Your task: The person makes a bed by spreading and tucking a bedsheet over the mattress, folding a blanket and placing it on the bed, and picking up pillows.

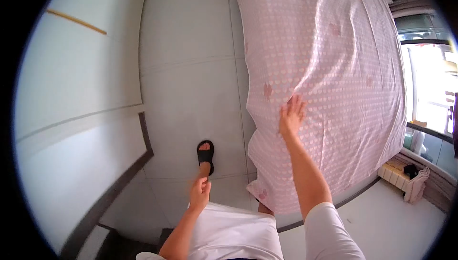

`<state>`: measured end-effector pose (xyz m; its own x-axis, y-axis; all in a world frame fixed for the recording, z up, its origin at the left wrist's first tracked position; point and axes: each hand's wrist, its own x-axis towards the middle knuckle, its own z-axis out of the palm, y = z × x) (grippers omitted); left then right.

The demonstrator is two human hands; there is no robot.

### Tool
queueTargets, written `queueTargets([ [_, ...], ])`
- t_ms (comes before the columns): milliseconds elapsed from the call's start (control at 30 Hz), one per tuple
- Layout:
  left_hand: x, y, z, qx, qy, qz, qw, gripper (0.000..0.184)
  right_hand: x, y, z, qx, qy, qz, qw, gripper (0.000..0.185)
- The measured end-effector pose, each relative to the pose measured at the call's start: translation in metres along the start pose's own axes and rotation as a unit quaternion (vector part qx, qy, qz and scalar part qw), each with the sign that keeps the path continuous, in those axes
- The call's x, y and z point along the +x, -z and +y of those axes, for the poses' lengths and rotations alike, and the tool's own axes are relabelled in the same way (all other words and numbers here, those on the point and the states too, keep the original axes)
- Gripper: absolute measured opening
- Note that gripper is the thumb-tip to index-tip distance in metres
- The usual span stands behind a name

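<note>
A pink bedsheet (343, 112) with rows of small pale hearts and a few larger red ones covers the bed. My right hand (292, 117) lies flat on it, fingers spread, near its left side. A ring shows on one finger. Creases run from the fingertips toward the far end of the sheet. My left hand (200, 193) hangs over the floor in front of my white clothing, its fingers loosely curled together. Nothing shows in it.
Grey floor tiles (188, 88) run between the bed and a pale cabinet (81, 64) on the left. My foot in a black slipper (205, 155) stands there. On the right are a bright window (429, 83) and a cream radiator (395, 176) with cloth on it.
</note>
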<state>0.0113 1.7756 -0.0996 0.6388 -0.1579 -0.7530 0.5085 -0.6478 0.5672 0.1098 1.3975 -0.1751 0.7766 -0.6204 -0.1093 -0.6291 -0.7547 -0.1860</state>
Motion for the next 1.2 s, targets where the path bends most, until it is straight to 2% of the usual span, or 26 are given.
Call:
queueTargets([
  [67,0.015,0.027,0.005,0.017,-0.026,0.013,0.999,0.039,-0.012,0.018,-0.059,-0.028,0.131,-0.026,0.991,0.064],
  [133,0.026,0.049,0.015,0.015,0.005,0.030,0.999,0.038,-0.023,0.034,-0.092,0.138,0.199,-0.172,0.955,0.064],
  [167,0.036,0.057,0.019,0.019,-0.003,0.024,1.000,0.038,-0.028,0.040,-0.097,0.137,0.192,-0.165,0.958,0.064],
  [233,0.056,0.077,0.040,0.034,-0.040,0.036,0.998,0.038,-0.035,0.051,-0.103,0.200,0.155,-0.048,0.966,0.058],
  [267,0.065,0.085,0.055,0.043,-0.050,0.031,0.997,0.038,-0.035,0.054,-0.100,0.203,0.145,-0.038,0.968,0.058],
  [333,0.085,0.095,0.093,0.061,-0.044,0.020,0.997,0.037,-0.029,0.060,-0.084,0.205,0.020,0.015,0.978,0.051],
  [367,0.096,0.097,0.111,0.071,-0.052,0.018,0.996,0.037,-0.021,0.062,-0.076,0.198,0.031,0.038,0.979,0.051],
  [467,0.134,0.094,0.168,0.077,-0.073,0.023,0.994,0.037,0.020,0.068,-0.070,0.189,0.035,0.051,0.980,0.053],
  [600,0.178,0.084,0.258,0.117,-0.112,0.016,0.987,0.036,0.088,0.077,-0.092,0.190,-0.059,0.075,0.977,0.052],
  [667,0.198,0.073,0.301,0.146,-0.135,0.009,0.980,0.035,0.112,0.054,-0.088,0.171,-0.088,0.100,0.976,0.045],
  [733,0.218,0.059,0.336,0.201,-0.209,-0.022,0.957,0.035,0.126,0.047,-0.080,0.030,-0.084,0.007,0.996,0.048],
  [767,0.226,0.054,0.349,0.216,-0.210,-0.032,0.953,0.035,0.132,0.044,-0.074,0.014,-0.061,0.026,0.998,0.036],
  [800,0.236,0.047,0.364,0.246,-0.231,-0.044,0.940,0.035,0.137,0.044,-0.068,0.018,-0.073,0.026,0.997,0.036],
  [867,0.262,0.030,0.398,0.276,-0.261,-0.056,0.923,0.036,0.146,0.049,-0.062,0.048,-0.047,-0.037,0.997,0.021],
  [900,0.273,0.021,0.410,0.293,-0.281,-0.063,0.912,0.036,0.147,0.049,-0.059,0.046,-0.037,-0.032,0.998,0.012],
  [967,0.294,0.002,0.430,0.317,-0.301,-0.077,0.896,0.036,0.149,0.045,-0.053,0.088,-0.045,-0.041,0.994,0.012],
  [1033,0.317,-0.013,0.447,0.341,-0.322,-0.045,0.882,0.039,0.150,0.043,-0.049,0.174,-0.055,-0.059,0.981,0.011],
  [1067,0.330,-0.019,0.454,0.347,-0.320,-0.050,0.880,0.039,0.150,0.042,-0.046,0.178,-0.062,-0.062,0.980,0.011],
  [1133,0.358,-0.027,0.466,0.333,-0.234,0.074,0.910,0.041,0.150,0.043,-0.043,0.244,-0.057,-0.062,0.966,0.011],
  [1167,0.381,-0.027,0.464,0.338,-0.232,0.072,0.909,0.041,0.149,0.045,-0.042,0.247,-0.061,-0.064,0.965,0.011],
  [1200,0.410,-0.023,0.459,0.295,-0.190,0.091,0.932,0.045,0.148,0.050,-0.041,0.263,-0.059,-0.083,0.959,0.011],
])
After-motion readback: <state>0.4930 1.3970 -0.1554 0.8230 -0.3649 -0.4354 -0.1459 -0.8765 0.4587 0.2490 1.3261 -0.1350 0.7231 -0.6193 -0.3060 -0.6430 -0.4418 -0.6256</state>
